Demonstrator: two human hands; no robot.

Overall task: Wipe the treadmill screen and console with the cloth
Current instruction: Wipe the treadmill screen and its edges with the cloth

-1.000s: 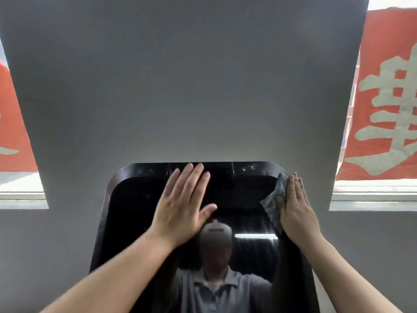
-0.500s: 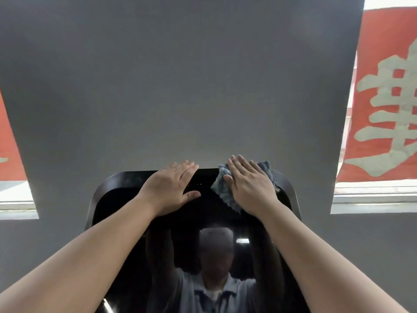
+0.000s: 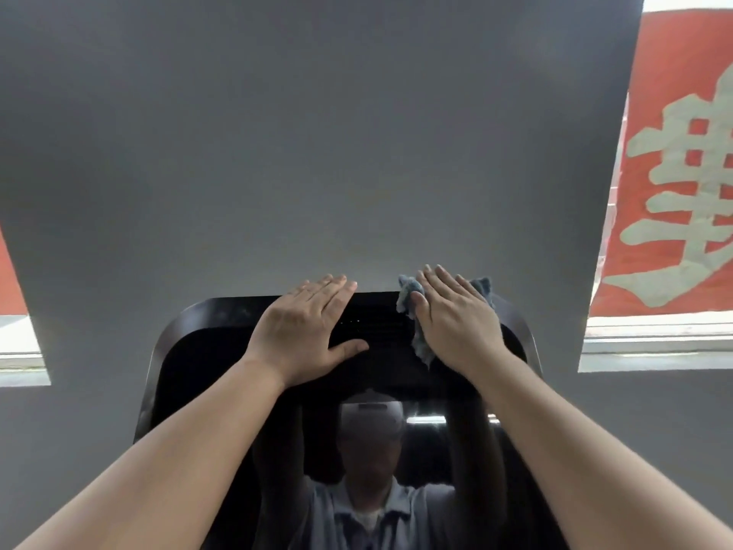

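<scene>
the treadmill screen (image 3: 222,375) is a glossy black panel with rounded upper corners, standing in front of a plain grey wall (image 3: 317,133). both bare forearms reach up to its top edge.

the left hand (image 3: 305,335) lies flat, palm down, on the upper part of the screen just left of centre; its fingers are together and extend to the top edge, the thumb is spread out to the right. its grip is open and clamps nothing.

the right hand (image 3: 456,323) lies flat near the upper right corner of the screen, fingers extended and slightly fanned past the top edge. the blue-grey cloth (image 3: 408,295) is pressed under this palm against the screen; it is held by pressure, the fingers are not curled round it. cloth shows at the thumb side, hanging down beside the thumb, and a corner shows beyond the little finger.

the two hands are near one another but not touching.

the lower screen reflects both arms and a collared shirt.

a red banner with pale characters (image 3: 674,172) hangs at the right, above a white window ledge (image 3: 654,343).
</scene>
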